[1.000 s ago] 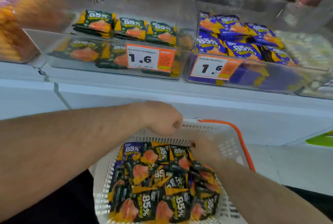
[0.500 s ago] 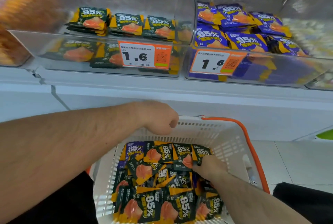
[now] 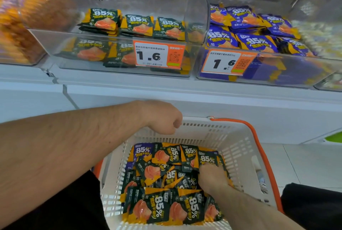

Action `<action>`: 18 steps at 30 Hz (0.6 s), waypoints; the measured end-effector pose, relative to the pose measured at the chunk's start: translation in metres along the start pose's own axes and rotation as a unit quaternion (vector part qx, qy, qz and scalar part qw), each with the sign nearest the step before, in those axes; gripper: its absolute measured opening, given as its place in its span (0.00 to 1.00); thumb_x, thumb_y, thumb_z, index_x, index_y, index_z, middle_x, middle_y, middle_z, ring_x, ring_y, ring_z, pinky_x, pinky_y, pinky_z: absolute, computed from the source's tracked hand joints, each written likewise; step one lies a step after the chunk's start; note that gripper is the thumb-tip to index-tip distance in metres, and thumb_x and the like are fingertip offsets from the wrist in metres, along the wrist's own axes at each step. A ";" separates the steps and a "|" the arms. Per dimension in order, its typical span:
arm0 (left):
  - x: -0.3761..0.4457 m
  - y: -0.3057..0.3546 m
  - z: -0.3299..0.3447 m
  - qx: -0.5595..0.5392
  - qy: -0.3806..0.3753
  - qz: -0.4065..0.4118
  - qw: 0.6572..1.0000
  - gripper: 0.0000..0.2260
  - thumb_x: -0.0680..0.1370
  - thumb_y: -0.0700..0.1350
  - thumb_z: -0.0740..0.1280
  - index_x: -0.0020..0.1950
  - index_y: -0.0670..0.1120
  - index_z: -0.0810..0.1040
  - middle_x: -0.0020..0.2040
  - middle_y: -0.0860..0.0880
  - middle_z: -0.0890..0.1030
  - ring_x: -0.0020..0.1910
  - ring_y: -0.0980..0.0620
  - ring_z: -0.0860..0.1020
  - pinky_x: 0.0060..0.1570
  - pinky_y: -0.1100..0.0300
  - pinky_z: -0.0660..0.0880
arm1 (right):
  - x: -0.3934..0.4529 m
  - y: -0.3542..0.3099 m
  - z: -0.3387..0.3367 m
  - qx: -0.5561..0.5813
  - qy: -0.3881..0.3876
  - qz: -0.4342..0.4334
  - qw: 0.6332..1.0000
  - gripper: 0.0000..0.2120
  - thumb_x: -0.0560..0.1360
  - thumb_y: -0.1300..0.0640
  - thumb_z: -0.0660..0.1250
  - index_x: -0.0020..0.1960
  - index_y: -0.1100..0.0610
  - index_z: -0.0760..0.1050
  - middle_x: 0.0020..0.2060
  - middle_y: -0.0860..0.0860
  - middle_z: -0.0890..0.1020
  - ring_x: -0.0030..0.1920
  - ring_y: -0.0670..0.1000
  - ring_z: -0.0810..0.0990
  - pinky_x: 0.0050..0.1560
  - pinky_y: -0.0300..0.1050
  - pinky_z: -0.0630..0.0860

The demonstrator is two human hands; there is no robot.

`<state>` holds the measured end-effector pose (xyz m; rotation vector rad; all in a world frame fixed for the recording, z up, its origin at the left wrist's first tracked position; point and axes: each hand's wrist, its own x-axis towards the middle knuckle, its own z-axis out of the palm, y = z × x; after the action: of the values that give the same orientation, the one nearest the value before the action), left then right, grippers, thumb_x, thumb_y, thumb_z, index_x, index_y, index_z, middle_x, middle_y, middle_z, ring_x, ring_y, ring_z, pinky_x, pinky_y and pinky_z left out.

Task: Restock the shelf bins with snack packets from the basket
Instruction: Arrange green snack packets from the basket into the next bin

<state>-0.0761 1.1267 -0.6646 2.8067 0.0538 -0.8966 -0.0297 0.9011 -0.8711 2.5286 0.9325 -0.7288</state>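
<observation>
A white basket with orange handles sits low in front of me, filled with several dark green and orange "85%" snack packets. One purple packet lies at the pile's far left. My left hand grips the basket's far rim in a fist. My right hand is down in the pile at the right, its fingers curled in among dark packets and its fingertips hidden. On the shelf above, a clear bin holds matching dark green packets, and the bin to its right holds purple packets.
Orange price tags reading 1.6 hang on the front of the dark-packet bin and the purple-packet bin. A blurred bin of orange snacks stands at far left. The white shelf ledge runs between bins and basket. Pale floor tiles lie at right.
My right hand has pushed down and to the right into the basket's packets. The view has tilted down a little. My left hand stays on the rim.
</observation>
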 end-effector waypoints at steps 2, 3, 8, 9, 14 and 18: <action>-0.002 0.000 -0.002 -0.003 -0.002 0.000 1.000 0.17 0.81 0.46 0.60 0.70 0.51 0.71 0.66 0.51 0.75 0.63 0.50 0.73 0.62 0.54 0.70 | 0.000 0.001 -0.017 0.060 0.015 -0.014 0.998 0.12 0.78 0.61 0.57 0.58 0.54 0.74 0.55 0.54 0.80 0.55 0.57 0.79 0.58 0.53 0.73; -0.003 -0.001 -0.002 -0.005 -0.002 0.000 1.000 0.17 0.81 0.46 0.60 0.71 0.51 0.71 0.67 0.51 0.74 0.64 0.50 0.73 0.62 0.54 0.69 | 0.003 0.002 -0.028 0.089 0.026 -0.026 0.995 0.11 0.79 0.60 0.57 0.59 0.54 0.72 0.55 0.55 0.80 0.54 0.58 0.79 0.54 0.52 0.76; -0.007 -0.015 -0.006 -0.027 0.038 -0.016 0.999 0.25 0.80 0.53 0.64 0.76 0.49 0.64 0.72 0.47 0.68 0.68 0.47 0.69 0.64 0.53 0.68 | 0.006 0.001 -0.109 0.235 0.039 -0.107 0.965 0.14 0.82 0.53 0.56 0.66 0.47 0.71 0.53 0.52 0.81 0.48 0.52 0.80 0.51 0.51 0.79; -0.009 -0.019 -0.007 -0.042 0.045 -0.019 0.998 0.29 0.79 0.55 0.66 0.77 0.48 0.62 0.73 0.47 0.67 0.69 0.46 0.68 0.66 0.52 0.68 | 0.002 0.001 -0.127 0.258 0.043 -0.129 0.957 0.12 0.83 0.53 0.56 0.64 0.47 0.73 0.48 0.51 0.81 0.43 0.50 0.79 0.46 0.50 0.78; -0.023 -0.035 -0.012 -0.249 0.039 0.019 0.968 0.26 0.74 0.54 0.73 0.69 0.48 0.71 0.67 0.48 0.76 0.64 0.48 0.75 0.65 0.49 0.71 | -0.031 -0.009 -0.206 0.500 -0.017 -0.173 0.848 0.12 0.83 0.60 0.58 0.46 0.53 0.78 0.39 0.52 0.79 0.41 0.53 0.75 0.44 0.48 0.69; -0.042 -0.049 -0.017 -0.334 0.090 0.061 0.936 0.06 0.77 0.42 0.71 0.52 0.51 0.80 0.56 0.48 0.83 0.58 0.47 0.80 0.62 0.48 0.74 | -0.048 -0.019 -0.241 0.652 -0.067 -0.180 0.733 0.12 0.83 0.60 0.59 0.59 0.59 0.79 0.54 0.59 0.84 0.54 0.59 0.82 0.57 0.59 0.76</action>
<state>-0.1053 1.1794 -0.6353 2.2094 0.1732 -0.4664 0.0088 1.0064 -0.6515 3.2585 1.0492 -2.3285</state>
